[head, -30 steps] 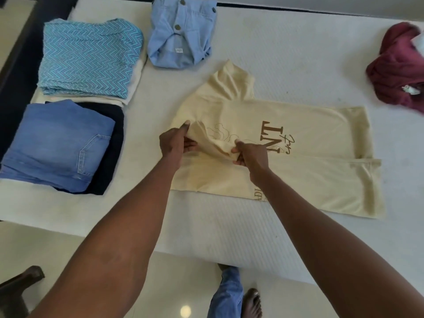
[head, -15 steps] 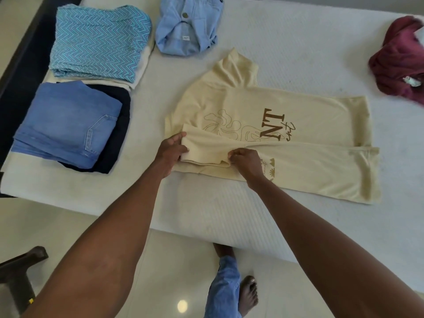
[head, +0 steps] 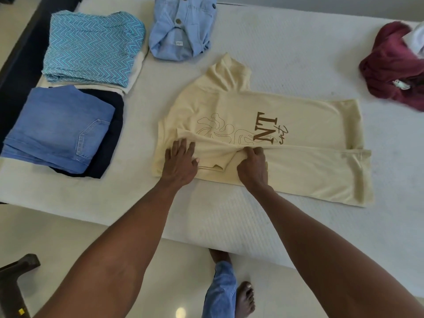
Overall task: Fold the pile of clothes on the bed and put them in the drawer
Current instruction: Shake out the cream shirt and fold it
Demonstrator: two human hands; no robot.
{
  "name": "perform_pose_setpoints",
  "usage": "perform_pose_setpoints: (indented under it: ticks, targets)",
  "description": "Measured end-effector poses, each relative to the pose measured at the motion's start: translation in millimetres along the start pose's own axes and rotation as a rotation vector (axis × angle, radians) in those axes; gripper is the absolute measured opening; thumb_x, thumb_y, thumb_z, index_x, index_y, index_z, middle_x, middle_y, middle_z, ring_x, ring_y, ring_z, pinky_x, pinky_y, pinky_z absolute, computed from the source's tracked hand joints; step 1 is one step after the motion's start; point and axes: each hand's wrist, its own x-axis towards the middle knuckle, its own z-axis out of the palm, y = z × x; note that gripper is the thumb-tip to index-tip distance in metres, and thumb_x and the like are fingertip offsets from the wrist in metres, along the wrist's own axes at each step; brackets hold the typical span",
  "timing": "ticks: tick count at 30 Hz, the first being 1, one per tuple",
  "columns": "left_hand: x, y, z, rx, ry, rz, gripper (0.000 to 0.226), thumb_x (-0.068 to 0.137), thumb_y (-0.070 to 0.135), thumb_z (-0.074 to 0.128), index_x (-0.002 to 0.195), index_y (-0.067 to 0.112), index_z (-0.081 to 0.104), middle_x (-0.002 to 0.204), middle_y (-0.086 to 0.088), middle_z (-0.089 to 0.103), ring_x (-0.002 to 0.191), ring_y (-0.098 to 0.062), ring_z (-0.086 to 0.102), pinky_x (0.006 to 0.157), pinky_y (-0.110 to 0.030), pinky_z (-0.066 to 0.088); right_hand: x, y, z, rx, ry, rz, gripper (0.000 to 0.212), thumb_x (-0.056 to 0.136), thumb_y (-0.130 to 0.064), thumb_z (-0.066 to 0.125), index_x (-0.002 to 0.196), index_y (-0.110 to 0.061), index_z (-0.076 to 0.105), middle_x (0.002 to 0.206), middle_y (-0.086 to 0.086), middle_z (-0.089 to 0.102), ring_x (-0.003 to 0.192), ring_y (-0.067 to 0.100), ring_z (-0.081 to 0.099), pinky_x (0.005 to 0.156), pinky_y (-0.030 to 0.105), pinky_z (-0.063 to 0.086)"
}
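The left hand (head: 181,160) presses flat, fingers straight, on the folded-in sleeve at the cream T-shirt (head: 286,106)'s left end. The right hand (head: 252,167) pinches that fold's edge. The shirt's long axis runs left-right along the bed (head: 286,42), so the unfolded length lies rightward, nearer the right hand.

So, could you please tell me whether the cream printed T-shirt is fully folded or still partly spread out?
Partly folded: the cream printed T-shirt has its near side turned over, yet lies long across the white mattress.
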Motion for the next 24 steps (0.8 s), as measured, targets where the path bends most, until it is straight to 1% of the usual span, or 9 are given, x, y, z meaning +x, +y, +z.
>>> perform_pose_setpoints:
  ticks: [2,5,8,11,14,16,19,21,24]
  targets:
    - [-3.5,7.1,0.4,0.057,0.058,-0.004,0.067,0.098,0.026,0.043,0.157,0.017,0.014,0.165,-0.011,0.009,0.151,-0.032,0.006,0.12,-0.051,0.014,-2.3,14.9,-8.2,-0.124,-0.006,-0.024,0.06,0.084,-0.002,0.045,0.142,-0.015,0.046,0.127,0.012,0.045,0.113,0.033,0.044,0.093,0.04,0.041]
    - [1.5,20.5,-7.5,0.108,-0.101,-0.122,0.066,0.098,0.026,0.037,0.157,0.014,0.008,0.165,-0.008,0.004,0.151,-0.029,0.005,0.119,-0.051,0.014,3.8,35.5,-24.0,-0.028,0.008,0.195,0.065,0.083,-0.003,0.044,0.146,-0.02,0.04,0.125,0.013,0.041,0.114,0.034,0.047,0.092,0.044,0.047]
    - [8.4,43.7,-25.4,0.069,-0.005,-0.125,0.061,0.093,0.019,0.042,0.151,0.004,0.026,0.158,-0.014,0.026,0.147,-0.031,0.02,0.118,-0.046,0.02,9.9,43.6,-45.9,0.016,0.014,0.393,0.056,0.085,-0.007,0.045,0.141,-0.018,0.043,0.127,0.015,0.041,0.115,0.038,0.05,0.09,0.046,0.048]
    - [25.4,65.2,-41.0,0.037,0.192,0.138,0.053,0.087,0.004,0.043,0.14,0.003,0.044,0.146,-0.015,0.044,0.138,-0.029,0.034,0.114,-0.039,0.026,17.7,54.5,-68.8,-0.221,0.098,0.165,0.047,0.088,-0.008,0.045,0.134,-0.009,0.049,0.136,0.017,0.04,0.125,0.036,0.04,0.1,0.045,0.04]
    - [60.5,91.4,-54.8,-0.076,0.187,0.289,0.055,0.089,-0.007,0.041,0.143,0.002,0.044,0.15,-0.016,0.042,0.142,-0.03,0.033,0.117,-0.036,0.022,45.3,73.0,-89.8,-0.355,-0.101,-0.202,0.049,0.1,-0.02,0.042,0.148,-0.017,0.037,0.155,0.008,0.032,0.138,0.03,0.029,0.108,0.044,0.034]
    - [89.7,108.2,-63.4,-0.083,0.169,0.333,0.058,0.089,-0.009,0.041,0.147,0.002,0.039,0.153,-0.016,0.038,0.144,-0.028,0.029,0.118,-0.034,0.021,67.5,94.8,-104.5,-0.396,-0.102,-0.165,0.045,0.102,-0.02,0.04,0.145,-0.012,0.041,0.154,0.007,0.034,0.133,0.033,0.035,0.105,0.044,0.035]
    - [138.5,129.8,-69.2,-0.055,0.181,0.364,0.061,0.088,-0.013,0.041,0.147,0.003,0.039,0.153,-0.016,0.037,0.144,-0.028,0.028,0.119,-0.033,0.02,99.7,118.7,-132.3,-0.369,0.12,0.082,0.037,0.096,-0.005,0.041,0.131,-0.001,0.052,0.141,0.017,0.045,0.12,0.04,0.043,0.096,0.046,0.04]
    - [163.7,141.7,-68.1,-0.001,0.195,0.389,0.061,0.087,-0.012,0.043,0.146,0.003,0.039,0.151,-0.016,0.04,0.143,-0.029,0.029,0.12,-0.035,0.019,122.4,129.2,-146.0,-0.442,0.168,0.062,0.039,0.089,0.004,0.042,0.124,0.001,0.057,0.134,0.018,0.05,0.12,0.038,0.043,0.095,0.045,0.038]
    - [195.1,147.7,-74.3,0.121,0.183,0.448,0.062,0.087,-0.006,0.048,0.147,0.005,0.037,0.149,-0.015,0.041,0.142,-0.03,0.029,0.121,-0.037,0.015,159.5,132.9,-167.4,-0.55,0.163,-0.048,0.059,0.086,0.009,0.045,0.143,-0.001,0.04,0.152,0.015,0.037,0.14,0.035,0.029,0.109,0.045,0.027]
